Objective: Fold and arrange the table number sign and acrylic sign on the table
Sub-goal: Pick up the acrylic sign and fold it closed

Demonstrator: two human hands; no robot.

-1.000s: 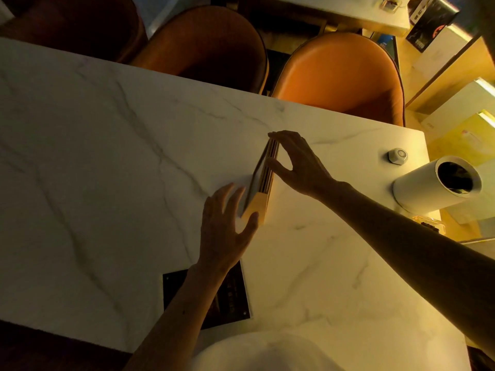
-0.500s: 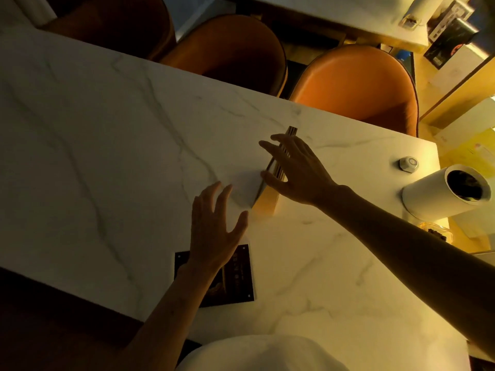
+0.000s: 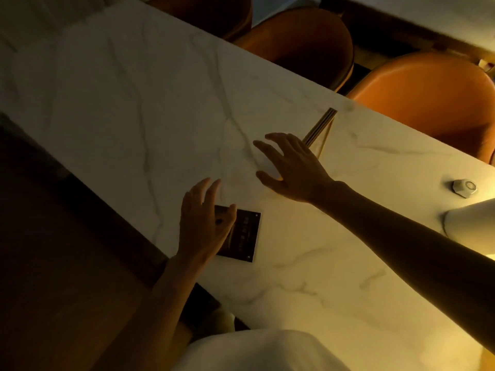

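We see a white marble-veined table carrying a flat dark square acrylic sign, an upright folded gold-edged table number sign, a small white hexagonal button and a white cylinder.

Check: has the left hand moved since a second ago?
Yes. The left hand drew back from the standing sign and now hovers over the dark acrylic sign.

Both hands spread, empty: left hand over dark sign, right hand near upright sign.

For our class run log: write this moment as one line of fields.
left hand: open, over dark sign | right hand: open, near standing sign | holding: nothing
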